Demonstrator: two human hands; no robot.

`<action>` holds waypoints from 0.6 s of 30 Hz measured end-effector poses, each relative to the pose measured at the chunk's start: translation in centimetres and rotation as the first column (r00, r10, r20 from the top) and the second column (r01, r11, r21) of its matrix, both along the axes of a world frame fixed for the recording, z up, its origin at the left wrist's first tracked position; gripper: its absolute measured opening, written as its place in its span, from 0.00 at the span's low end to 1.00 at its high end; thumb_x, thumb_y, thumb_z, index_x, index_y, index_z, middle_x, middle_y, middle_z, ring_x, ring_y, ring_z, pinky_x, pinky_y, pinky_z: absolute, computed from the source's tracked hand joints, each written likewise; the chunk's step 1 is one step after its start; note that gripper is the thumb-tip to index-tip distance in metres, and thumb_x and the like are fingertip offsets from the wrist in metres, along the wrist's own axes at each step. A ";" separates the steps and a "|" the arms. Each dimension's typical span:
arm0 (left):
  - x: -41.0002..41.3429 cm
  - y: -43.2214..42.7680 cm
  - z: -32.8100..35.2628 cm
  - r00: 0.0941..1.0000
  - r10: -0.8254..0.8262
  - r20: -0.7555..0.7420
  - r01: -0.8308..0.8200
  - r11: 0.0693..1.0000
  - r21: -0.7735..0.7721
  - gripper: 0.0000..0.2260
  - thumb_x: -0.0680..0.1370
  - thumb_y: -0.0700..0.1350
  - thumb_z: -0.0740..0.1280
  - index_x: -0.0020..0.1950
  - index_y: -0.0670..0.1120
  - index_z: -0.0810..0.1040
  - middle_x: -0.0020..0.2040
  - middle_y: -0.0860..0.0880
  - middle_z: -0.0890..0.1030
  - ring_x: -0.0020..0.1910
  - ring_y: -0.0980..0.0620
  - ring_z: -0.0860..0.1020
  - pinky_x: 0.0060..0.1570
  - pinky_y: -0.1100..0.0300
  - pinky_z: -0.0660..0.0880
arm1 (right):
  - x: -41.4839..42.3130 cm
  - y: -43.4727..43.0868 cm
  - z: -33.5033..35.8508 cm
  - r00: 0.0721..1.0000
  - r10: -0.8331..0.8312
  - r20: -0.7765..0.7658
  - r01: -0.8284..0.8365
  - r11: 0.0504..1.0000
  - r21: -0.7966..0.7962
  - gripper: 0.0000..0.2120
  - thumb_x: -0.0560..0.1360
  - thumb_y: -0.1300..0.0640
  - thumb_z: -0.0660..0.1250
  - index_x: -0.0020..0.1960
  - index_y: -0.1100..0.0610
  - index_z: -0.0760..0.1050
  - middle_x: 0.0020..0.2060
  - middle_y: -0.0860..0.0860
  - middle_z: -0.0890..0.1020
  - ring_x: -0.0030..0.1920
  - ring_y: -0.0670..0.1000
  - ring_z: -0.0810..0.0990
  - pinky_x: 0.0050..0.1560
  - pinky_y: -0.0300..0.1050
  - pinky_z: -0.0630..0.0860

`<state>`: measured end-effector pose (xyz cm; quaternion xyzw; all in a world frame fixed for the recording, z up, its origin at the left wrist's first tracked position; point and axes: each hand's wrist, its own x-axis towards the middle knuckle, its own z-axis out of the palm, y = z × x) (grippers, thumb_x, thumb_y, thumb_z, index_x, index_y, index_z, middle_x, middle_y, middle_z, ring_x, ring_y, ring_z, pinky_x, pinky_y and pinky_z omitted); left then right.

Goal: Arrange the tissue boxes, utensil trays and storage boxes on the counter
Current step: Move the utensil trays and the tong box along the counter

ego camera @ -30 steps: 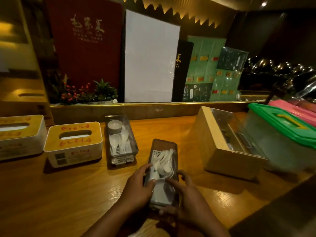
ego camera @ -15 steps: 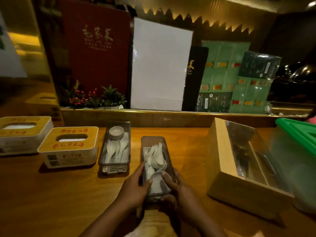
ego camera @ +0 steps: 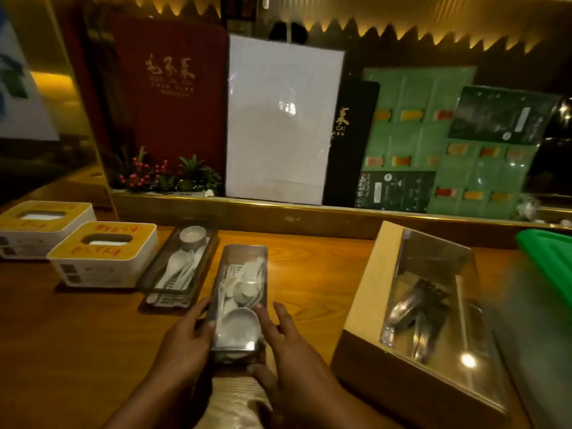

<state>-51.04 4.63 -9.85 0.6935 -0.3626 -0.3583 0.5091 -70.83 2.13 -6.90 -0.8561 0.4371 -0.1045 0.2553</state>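
A clear utensil tray (ego camera: 240, 275) with white spoons and a small bowl lies lengthwise on the wooden counter (ego camera: 77, 335). My left hand (ego camera: 182, 345) presses its left side and my right hand (ego camera: 291, 351) holds its right side and near end. A second utensil tray (ego camera: 181, 267) lies just to its left, slightly angled. Further left stand two white tissue boxes with yellow tops, one nearer (ego camera: 103, 253) and one at the edge (ego camera: 43, 227). A wooden storage box (ego camera: 411, 311) with a clear lid sits to the right.
A green-lidded plastic container (ego camera: 548, 264) is at the far right edge. Behind the counter runs a raised ledge (ego camera: 309, 212) with menus, a white board and a small plant (ego camera: 167, 178) leaning or standing on it.
Both hands have slid the spoon tray away from me and leftward, closer to the second tray. The view has shifted so the green container is mostly out of frame.
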 end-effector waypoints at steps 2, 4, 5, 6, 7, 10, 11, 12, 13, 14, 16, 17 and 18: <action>-0.8 0.3 0.5 0.932 0.067 0.356 -0.055 0.997 -0.045 0.20 0.80 0.44 0.67 0.72 0.52 0.72 0.71 0.45 0.74 0.63 0.47 0.76 0.57 0.51 0.74 | -3.5 0.8 2.6 0.996 -0.015 0.093 0.023 0.997 -0.078 0.37 0.78 0.40 0.65 0.76 0.30 0.42 0.78 0.34 0.42 0.78 0.45 0.51 0.73 0.49 0.62; -2.8 0.7 1.6 0.863 0.094 0.496 -0.033 0.991 -0.130 0.20 0.79 0.43 0.69 0.71 0.49 0.74 0.73 0.47 0.71 0.67 0.46 0.72 0.59 0.51 0.72 | -7.5 1.3 4.7 0.968 -0.098 0.232 0.146 0.968 -0.203 0.32 0.77 0.41 0.65 0.76 0.32 0.54 0.77 0.33 0.51 0.76 0.40 0.53 0.72 0.45 0.61; -4.2 0.9 2.1 0.844 0.082 0.531 0.018 0.983 -0.181 0.20 0.78 0.43 0.70 0.69 0.49 0.75 0.72 0.47 0.72 0.67 0.47 0.72 0.58 0.52 0.71 | -9.8 1.2 5.4 0.941 -0.158 0.298 0.241 0.933 -0.267 0.29 0.77 0.42 0.66 0.74 0.34 0.60 0.76 0.35 0.56 0.74 0.39 0.56 0.70 0.43 0.62; -5.7 1.2 2.6 0.827 0.055 0.560 0.087 0.971 -0.224 0.19 0.77 0.42 0.70 0.68 0.49 0.76 0.70 0.48 0.73 0.66 0.48 0.73 0.58 0.53 0.71 | -12.1 0.9 5.8 0.906 -0.228 0.357 0.347 0.884 -0.314 0.26 0.77 0.44 0.67 0.72 0.37 0.65 0.74 0.38 0.62 0.72 0.41 0.60 0.68 0.44 0.63; -7.3 1.4 2.9 0.817 0.022 0.576 0.160 0.952 -0.263 0.19 0.76 0.43 0.71 0.67 0.50 0.76 0.67 0.50 0.74 0.65 0.52 0.72 0.58 0.53 0.71 | -14.5 0.4 5.8 0.868 -0.300 0.396 0.446 0.821 -0.357 0.23 0.77 0.46 0.67 0.71 0.41 0.69 0.73 0.43 0.66 0.71 0.44 0.64 0.66 0.46 0.66; -12.2 2.4 3.4 0.832 -0.138 0.537 0.329 0.903 -0.278 0.19 0.78 0.48 0.69 0.69 0.57 0.73 0.64 0.59 0.72 0.61 0.62 0.70 0.58 0.57 0.72 | -21.1 -1.6 4.9 0.745 -0.545 0.384 0.666 0.643 -0.379 0.21 0.76 0.46 0.66 0.68 0.50 0.73 0.67 0.55 0.73 0.65 0.55 0.72 0.63 0.54 0.72; -13.7 2.8 3.5 0.832 -0.187 0.522 0.367 0.891 -0.266 0.20 0.79 0.50 0.68 0.70 0.58 0.71 0.64 0.60 0.71 0.61 0.62 0.71 0.58 0.58 0.73 | -22.7 -1.9 4.5 0.691 -0.630 0.355 0.723 0.619 -0.306 0.22 0.77 0.46 0.66 0.69 0.50 0.72 0.67 0.56 0.72 0.65 0.58 0.72 0.64 0.55 0.72; -15.2 3.2 3.5 0.829 -0.228 0.510 0.400 0.880 -0.257 0.21 0.79 0.51 0.67 0.71 0.59 0.70 0.64 0.61 0.70 0.60 0.62 0.72 0.58 0.59 0.74 | -24.0 -2.1 3.8 0.645 -0.690 0.327 0.762 0.609 -0.219 0.23 0.77 0.46 0.67 0.70 0.50 0.71 0.67 0.57 0.72 0.65 0.58 0.72 0.64 0.55 0.71; -16.6 3.6 3.6 0.828 -0.275 0.489 0.431 0.869 -0.241 0.22 0.79 0.51 0.67 0.72 0.59 0.69 0.63 0.61 0.69 0.60 0.61 0.72 0.58 0.60 0.74 | -24.7 -2.1 3.2 0.627 -0.712 0.315 0.773 0.619 -0.139 0.23 0.77 0.45 0.67 0.70 0.51 0.70 0.68 0.58 0.72 0.64 0.58 0.72 0.64 0.54 0.71; -17.9 4.0 3.6 0.828 -0.321 0.459 0.462 0.856 -0.234 0.23 0.79 0.51 0.67 0.73 0.58 0.68 0.63 0.60 0.70 0.60 0.61 0.73 0.58 0.60 0.75 | -25.1 -2.0 2.6 0.625 -0.708 0.327 0.762 0.645 -0.060 0.23 0.78 0.45 0.66 0.71 0.51 0.70 0.68 0.58 0.73 0.64 0.57 0.73 0.64 0.52 0.71; -20.2 5.0 3.5 0.822 -0.409 0.397 0.514 0.833 -0.205 0.24 0.79 0.53 0.67 0.75 0.58 0.66 0.64 0.57 0.71 0.62 0.59 0.73 0.61 0.55 0.76 | -25.2 -1.5 1.8 0.612 -0.686 0.394 0.716 0.692 0.093 0.25 0.80 0.44 0.63 0.74 0.51 0.66 0.72 0.56 0.71 0.68 0.56 0.71 0.67 0.53 0.69; -21.2 5.5 3.4 0.814 -0.454 0.364 0.538 0.824 -0.177 0.26 0.79 0.54 0.66 0.76 0.59 0.64 0.65 0.56 0.71 0.64 0.58 0.72 0.63 0.53 0.75 | -25.0 -1.2 1.5 0.591 -0.688 0.421 0.702 0.696 0.152 0.27 0.80 0.44 0.61 0.76 0.50 0.64 0.73 0.55 0.69 0.70 0.58 0.69 0.69 0.54 0.67; -22.2 5.9 3.3 0.804 -0.494 0.333 0.562 0.814 -0.149 0.28 0.78 0.56 0.66 0.77 0.60 0.61 0.69 0.55 0.70 0.68 0.56 0.71 0.65 0.51 0.74 | -24.7 -1.1 1.3 0.561 -0.705 0.435 0.700 0.684 0.206 0.27 0.81 0.43 0.59 0.78 0.48 0.61 0.74 0.55 0.68 0.72 0.59 0.68 0.69 0.54 0.66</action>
